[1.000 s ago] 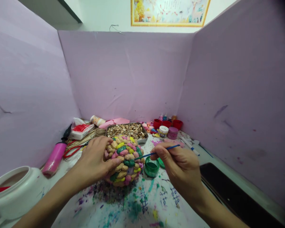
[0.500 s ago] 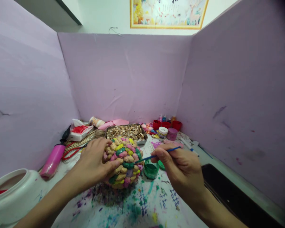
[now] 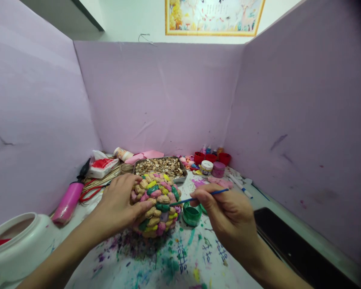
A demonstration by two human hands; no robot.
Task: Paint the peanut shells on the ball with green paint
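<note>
A rounded ball covered in peanut shells (image 3: 156, 202) stands on the paint-spotted table; some shells are pink, yellow, green or purple, others bare. My left hand (image 3: 123, 200) grips it from the left, thumb across its front and fingers over its upper side. Pinched in my right hand (image 3: 225, 208) is a thin blue paintbrush (image 3: 185, 200), its tip touching a green shell on the front right of the ball. An open jar of green paint (image 3: 191, 214) stands just right of the ball, with its green lid partly hidden behind my right hand.
Behind the ball sits a metal tray (image 3: 185, 176) of peanut shells. Paint jars (image 3: 218, 169) and red cups (image 3: 224, 159) are at the back right. Left lie a pink pump (image 3: 67, 202), red-handled scissors (image 3: 90, 193) and a white container (image 3: 45, 241). A black object (image 3: 301, 249) lies right.
The ball and my left hand stay almost still. My right hand and the paintbrush have shifted very slightly, with the tip still at the same green shell.
</note>
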